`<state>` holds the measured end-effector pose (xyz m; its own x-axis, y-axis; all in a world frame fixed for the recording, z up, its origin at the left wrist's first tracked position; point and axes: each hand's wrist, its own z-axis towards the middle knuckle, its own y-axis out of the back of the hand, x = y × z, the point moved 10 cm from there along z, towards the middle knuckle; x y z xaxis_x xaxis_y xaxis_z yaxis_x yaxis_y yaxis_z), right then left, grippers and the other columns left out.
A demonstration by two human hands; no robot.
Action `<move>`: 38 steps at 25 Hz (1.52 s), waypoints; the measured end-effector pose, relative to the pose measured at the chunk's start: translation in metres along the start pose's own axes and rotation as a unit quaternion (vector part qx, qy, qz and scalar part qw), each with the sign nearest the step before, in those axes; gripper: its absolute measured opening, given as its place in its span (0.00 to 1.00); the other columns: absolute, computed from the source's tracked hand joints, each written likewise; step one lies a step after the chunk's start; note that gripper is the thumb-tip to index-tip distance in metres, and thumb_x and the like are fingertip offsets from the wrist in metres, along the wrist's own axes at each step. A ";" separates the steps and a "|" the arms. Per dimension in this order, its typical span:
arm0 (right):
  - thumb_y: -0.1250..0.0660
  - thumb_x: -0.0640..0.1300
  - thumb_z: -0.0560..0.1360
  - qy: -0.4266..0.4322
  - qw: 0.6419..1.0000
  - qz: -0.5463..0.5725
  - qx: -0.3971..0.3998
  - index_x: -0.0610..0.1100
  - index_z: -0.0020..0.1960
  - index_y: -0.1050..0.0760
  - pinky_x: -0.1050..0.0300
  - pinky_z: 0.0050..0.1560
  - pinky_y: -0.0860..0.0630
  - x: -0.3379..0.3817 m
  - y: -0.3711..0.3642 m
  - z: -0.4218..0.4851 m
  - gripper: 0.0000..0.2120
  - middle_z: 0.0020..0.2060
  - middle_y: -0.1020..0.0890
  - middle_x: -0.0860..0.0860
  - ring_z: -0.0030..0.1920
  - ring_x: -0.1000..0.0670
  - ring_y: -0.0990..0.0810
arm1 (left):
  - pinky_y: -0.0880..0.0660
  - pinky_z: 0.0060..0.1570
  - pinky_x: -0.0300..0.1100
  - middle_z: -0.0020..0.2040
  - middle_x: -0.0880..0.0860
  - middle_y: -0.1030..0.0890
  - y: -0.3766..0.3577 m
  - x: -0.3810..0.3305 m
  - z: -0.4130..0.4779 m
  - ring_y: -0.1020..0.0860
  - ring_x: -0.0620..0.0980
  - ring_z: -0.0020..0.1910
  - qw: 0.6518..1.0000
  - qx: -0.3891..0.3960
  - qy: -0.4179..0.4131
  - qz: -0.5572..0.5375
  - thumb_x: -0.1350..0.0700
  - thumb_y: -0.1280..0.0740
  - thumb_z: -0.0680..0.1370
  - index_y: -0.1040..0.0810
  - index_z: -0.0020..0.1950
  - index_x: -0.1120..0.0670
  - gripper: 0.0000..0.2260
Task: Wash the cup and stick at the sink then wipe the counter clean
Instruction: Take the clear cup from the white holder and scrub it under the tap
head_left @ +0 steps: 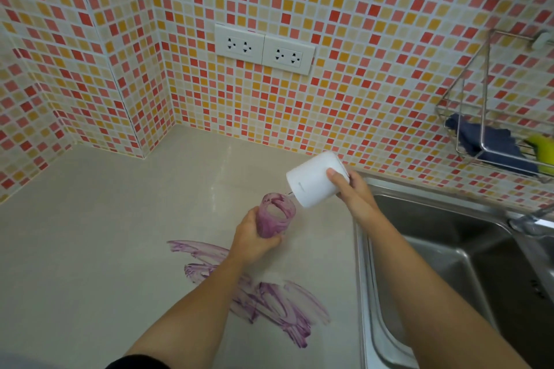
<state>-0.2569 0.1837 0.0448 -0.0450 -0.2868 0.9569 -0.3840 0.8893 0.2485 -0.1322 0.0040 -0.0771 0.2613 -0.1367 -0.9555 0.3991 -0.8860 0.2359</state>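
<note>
My left hand (pixel 254 237) grips a clear cup (pixel 275 217) coated inside with purple residue, held just above the beige counter (pixel 120 234). My right hand (pixel 352 189) grips a white cylindrical container (pixel 311 181), tilted with its end toward the cup's mouth. A thin dark piece shows between the two at the cup's rim. Purple smears (pixel 269 296) streak the counter below my left forearm. The steel sink (pixel 449 249) lies to the right.
A wire rack (pixel 479 129) on the tiled wall at right holds a dark blue cloth (pixel 485 141) and a yellow-green item (pixel 542 153). Two double power sockets (pixel 263 49) sit on the back wall. The tap (pixel 530 222) shows at the right edge.
</note>
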 end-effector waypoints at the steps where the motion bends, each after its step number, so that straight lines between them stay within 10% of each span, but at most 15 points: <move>1: 0.28 0.61 0.64 -0.018 0.997 0.073 0.002 0.45 0.64 0.33 0.50 0.61 0.26 -0.015 0.002 0.000 0.35 0.60 0.24 0.48 0.58 0.50 0.24 | 0.25 0.44 0.28 0.54 0.49 0.21 0.005 0.001 0.001 0.21 0.39 0.47 1.000 -0.010 0.002 -0.003 0.58 0.21 0.64 0.30 0.62 0.52 0.30; 5: 0.25 0.43 0.56 -0.076 0.958 0.276 0.015 0.41 0.66 0.36 0.60 0.47 0.22 -0.078 -0.010 -0.013 0.40 0.60 0.25 0.44 0.57 0.47 0.23 | 0.22 0.51 0.40 0.54 0.50 0.20 0.023 -0.001 0.005 0.20 0.46 0.50 0.999 -0.049 0.003 0.003 0.53 0.21 0.61 0.29 0.61 0.52 0.32; 18: 0.21 0.37 0.51 -0.040 0.998 -0.030 -0.035 0.50 0.56 0.32 0.68 0.34 0.27 -0.113 -0.027 -0.024 0.37 0.47 0.24 0.54 0.44 0.58 0.24 | 0.27 0.41 0.22 0.54 0.51 0.22 0.057 -0.022 0.005 0.22 0.47 0.50 0.996 -0.081 -0.030 0.002 0.59 0.21 0.64 0.31 0.62 0.57 0.30; 30: 0.17 0.48 0.44 -0.025 0.990 -0.142 0.003 0.49 0.66 0.34 0.50 0.60 0.26 -0.134 -0.036 -0.024 0.53 0.62 0.26 0.51 0.62 0.48 0.26 | 0.24 0.54 0.39 0.57 0.48 0.22 0.057 -0.110 0.002 0.22 0.46 0.55 0.990 -0.065 -0.125 -0.011 0.53 0.21 0.63 0.31 0.61 0.47 0.30; 34: 0.25 0.40 0.58 -0.061 0.970 -0.233 -0.028 0.41 0.76 0.57 0.60 0.70 0.46 -0.137 0.018 -0.052 0.57 0.76 0.51 0.46 0.75 0.47 0.49 | 0.23 0.52 0.37 0.58 0.46 0.23 -0.007 -0.182 -0.004 0.23 0.43 0.56 0.981 0.004 -0.190 -0.033 0.55 0.21 0.64 0.33 0.62 0.44 0.32; 38: 0.27 0.43 0.68 -0.051 0.965 -0.236 -0.104 0.40 0.76 0.56 0.58 0.72 0.50 -0.144 0.130 -0.067 0.48 0.76 0.51 0.45 0.76 0.47 0.50 | 0.22 0.54 0.40 0.62 0.50 0.27 -0.118 -0.224 -0.021 0.24 0.44 0.59 0.969 0.074 -0.235 -0.016 0.53 0.20 0.62 0.34 0.64 0.45 0.35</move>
<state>-0.2383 0.3648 -0.0505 -0.0048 -0.7021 0.7120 -0.1912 0.6995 0.6885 -0.2191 0.1486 0.1124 -0.1917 -0.2644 -0.9452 0.2618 -0.9419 0.2103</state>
